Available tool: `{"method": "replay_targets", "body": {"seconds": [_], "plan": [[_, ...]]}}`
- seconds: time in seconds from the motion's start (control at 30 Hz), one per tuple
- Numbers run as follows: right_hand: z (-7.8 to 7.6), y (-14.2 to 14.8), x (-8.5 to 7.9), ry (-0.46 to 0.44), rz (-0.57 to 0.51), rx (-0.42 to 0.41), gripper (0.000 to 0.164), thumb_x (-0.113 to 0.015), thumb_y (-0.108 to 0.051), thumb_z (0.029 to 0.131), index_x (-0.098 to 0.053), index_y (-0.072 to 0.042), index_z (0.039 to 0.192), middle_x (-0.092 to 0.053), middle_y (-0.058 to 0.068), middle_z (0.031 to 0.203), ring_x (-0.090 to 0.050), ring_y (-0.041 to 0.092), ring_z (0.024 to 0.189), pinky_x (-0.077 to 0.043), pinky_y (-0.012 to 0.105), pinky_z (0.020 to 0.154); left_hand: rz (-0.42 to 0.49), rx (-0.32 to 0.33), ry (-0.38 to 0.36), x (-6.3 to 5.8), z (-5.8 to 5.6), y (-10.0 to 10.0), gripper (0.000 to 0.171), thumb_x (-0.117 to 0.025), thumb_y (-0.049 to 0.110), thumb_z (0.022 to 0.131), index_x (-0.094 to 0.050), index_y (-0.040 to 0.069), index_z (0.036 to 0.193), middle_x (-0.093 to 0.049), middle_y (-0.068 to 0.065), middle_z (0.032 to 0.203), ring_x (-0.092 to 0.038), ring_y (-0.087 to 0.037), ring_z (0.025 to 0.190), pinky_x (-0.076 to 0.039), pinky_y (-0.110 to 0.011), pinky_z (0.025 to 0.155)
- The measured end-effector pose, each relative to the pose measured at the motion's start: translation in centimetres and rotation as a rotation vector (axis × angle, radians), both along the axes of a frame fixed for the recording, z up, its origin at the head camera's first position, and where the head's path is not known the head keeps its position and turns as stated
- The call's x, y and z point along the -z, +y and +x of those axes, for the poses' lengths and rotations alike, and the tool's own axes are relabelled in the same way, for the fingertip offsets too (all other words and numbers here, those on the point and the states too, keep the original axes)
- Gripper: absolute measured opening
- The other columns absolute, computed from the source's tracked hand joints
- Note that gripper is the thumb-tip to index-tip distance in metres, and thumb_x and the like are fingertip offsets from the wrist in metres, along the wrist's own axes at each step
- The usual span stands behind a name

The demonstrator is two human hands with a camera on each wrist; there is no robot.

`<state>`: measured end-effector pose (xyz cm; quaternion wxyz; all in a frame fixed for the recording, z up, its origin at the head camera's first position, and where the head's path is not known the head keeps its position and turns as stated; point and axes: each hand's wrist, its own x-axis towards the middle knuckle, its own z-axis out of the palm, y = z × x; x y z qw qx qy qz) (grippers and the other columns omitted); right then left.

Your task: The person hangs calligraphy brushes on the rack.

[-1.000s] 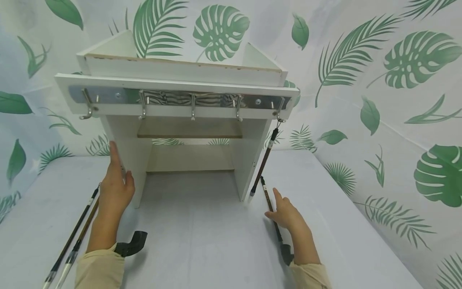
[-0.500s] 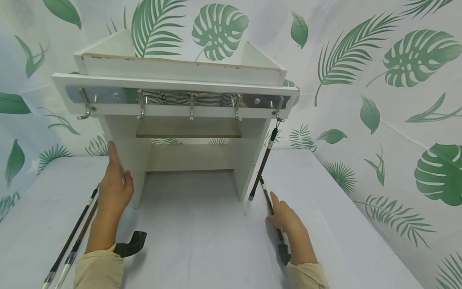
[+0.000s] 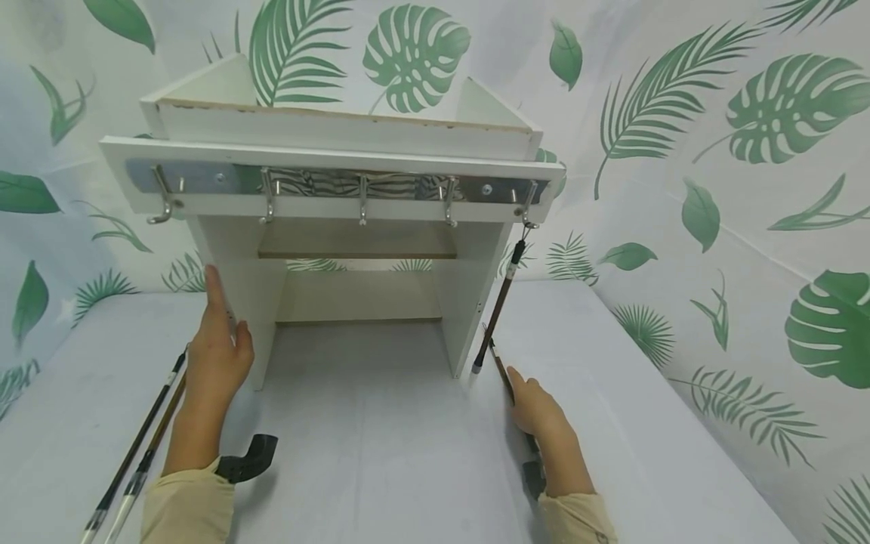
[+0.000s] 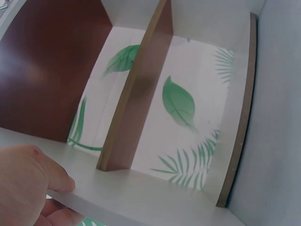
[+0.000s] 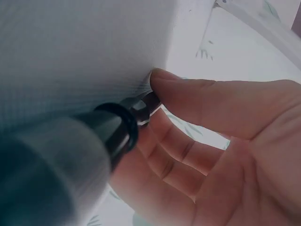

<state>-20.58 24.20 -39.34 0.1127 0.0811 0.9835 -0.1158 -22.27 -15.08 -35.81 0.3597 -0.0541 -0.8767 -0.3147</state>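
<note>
The right hand [image 3: 540,414] is pinching a brush [image 3: 502,369], which is slanting along the desk [image 3: 353,453], right of the white rack [image 3: 340,127]. The left hand [image 3: 216,359] is gripping this rack's left side. Another brush [image 3: 497,308] is hanging from the rightmost hook [image 3: 529,204], near the held one; two brushes [image 3: 160,431] are lying leftward.

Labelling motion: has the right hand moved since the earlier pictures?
Yes: the right hand shifted slightly down the head view, relative to the white shelf unit.
</note>
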Motion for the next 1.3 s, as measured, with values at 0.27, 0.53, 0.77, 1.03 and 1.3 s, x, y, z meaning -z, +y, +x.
{"method": "replay_targets", "body": {"seconds": [0.27,0.53,0.77,1.03,1.3], "plan": [[0.0,0.2,0.1,0.001,0.012,-0.024,0.055,-0.048,-0.005,0.089,-0.029,-0.002,0.141,-0.048,0.033,0.116,-0.059,0.039,0.090,-0.050,0.050,0.074,0.014,0.006,-0.010,0.1,0.1,0.0,0.079,-0.046,-0.010,0.085,-0.001,0.009,0.147,-0.031,-0.031,0.140,-0.047,-0.055,0.104,-0.043,-0.059,0.076],[0.0,0.4,-1.2,-0.030,-0.026,-0.015,0.064,-0.050,0.000,0.087,-0.021,-0.005,0.144,-0.039,0.036,0.125,-0.056,0.043,0.094,-0.049,0.051,0.077,0.013,-0.012,-0.042,0.0,0.3,0.1,0.078,-0.046,-0.008,0.086,0.000,0.009,0.147,-0.033,-0.032,0.138,-0.049,-0.055,0.102,-0.045,-0.058,0.072],[0.2,0.7,-2.2,-0.009,-0.095,-0.023,0.073,-0.051,0.003,0.084,-0.015,-0.008,0.146,-0.038,0.034,0.126,-0.056,0.028,0.072,-0.049,0.040,0.061,0.012,-0.020,-0.053,-0.3,0.4,0.0,0.078,-0.046,-0.008,0.086,0.000,0.009,0.147,-0.034,-0.031,0.138,-0.049,-0.055,0.101,-0.046,-0.057,0.070],[0.6,0.5,-3.2,0.013,-0.129,0.002,0.075,-0.052,0.003,0.083,-0.013,-0.011,0.146,-0.043,0.030,0.117,-0.055,0.025,0.068,-0.048,0.036,0.055,0.001,-0.016,-0.023,0.0,0.1,0.0,0.078,-0.046,-0.008,0.086,-0.001,0.010,0.147,-0.033,-0.032,0.138,-0.052,-0.055,0.093,-0.046,-0.057,0.064],[1.5,0.4,-4.6,0.109,-0.185,-0.029,0.074,-0.049,0.005,0.083,-0.013,-0.011,0.146,-0.045,0.027,0.112,-0.055,0.024,0.067,-0.048,0.036,0.055,0.001,-0.015,-0.036,-0.1,0.1,0.0,0.078,-0.045,-0.008,0.086,0.001,0.010,0.147,-0.032,-0.030,0.139,-0.052,-0.055,0.095,-0.046,-0.058,0.064]]}}
